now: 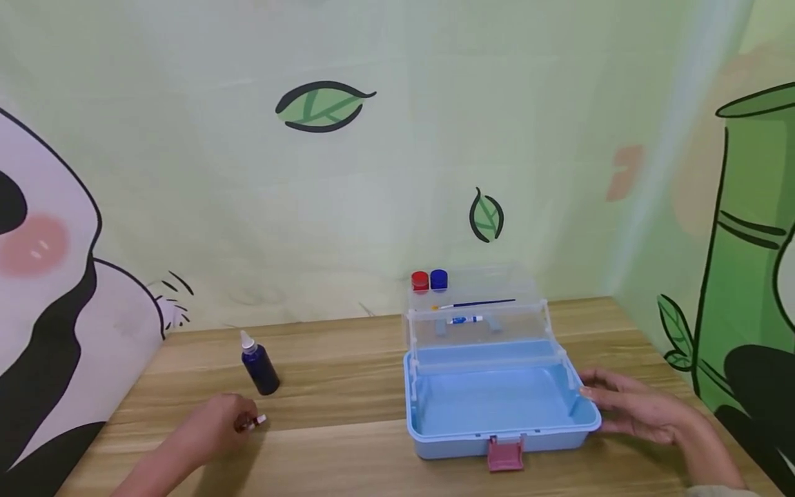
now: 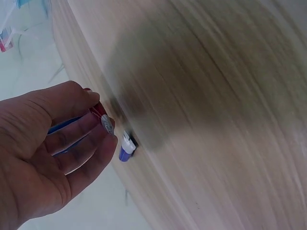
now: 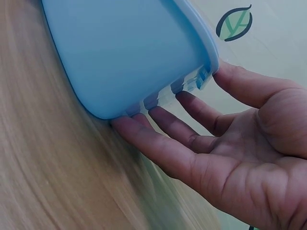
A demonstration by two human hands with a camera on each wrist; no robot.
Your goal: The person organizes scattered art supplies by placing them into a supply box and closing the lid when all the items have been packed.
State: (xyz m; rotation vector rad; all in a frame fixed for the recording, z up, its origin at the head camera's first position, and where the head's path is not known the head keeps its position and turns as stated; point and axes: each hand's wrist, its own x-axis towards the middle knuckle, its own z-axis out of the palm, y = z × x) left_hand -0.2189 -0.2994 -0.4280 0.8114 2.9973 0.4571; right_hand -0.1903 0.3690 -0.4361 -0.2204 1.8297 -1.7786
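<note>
My left hand (image 1: 214, 428) pinches a small red-and-white marker (image 2: 104, 120) low over the wooden table; the fingers hide most of it. Just beyond that hand stands a dark blue bottle (image 1: 261, 369) with a white pointed cap, also visible as a small bottle (image 2: 127, 147) in the left wrist view. On the right, a light blue storage box (image 1: 506, 445) stands with its lid and clear trays raised. My right hand (image 1: 640, 407) holds the box's right side, thumb at the rim and fingertips against the outer wall (image 3: 129, 57).
The raised clear trays (image 1: 478, 297) carry a red jar (image 1: 419, 281), a blue jar (image 1: 439, 279), a paintbrush (image 1: 475, 304) and a blue-and-white marker (image 1: 466, 319). A pink latch (image 1: 506, 455) hangs open at the box front. A printed fabric backdrop (image 1: 397, 172) rises behind the table (image 1: 335, 449).
</note>
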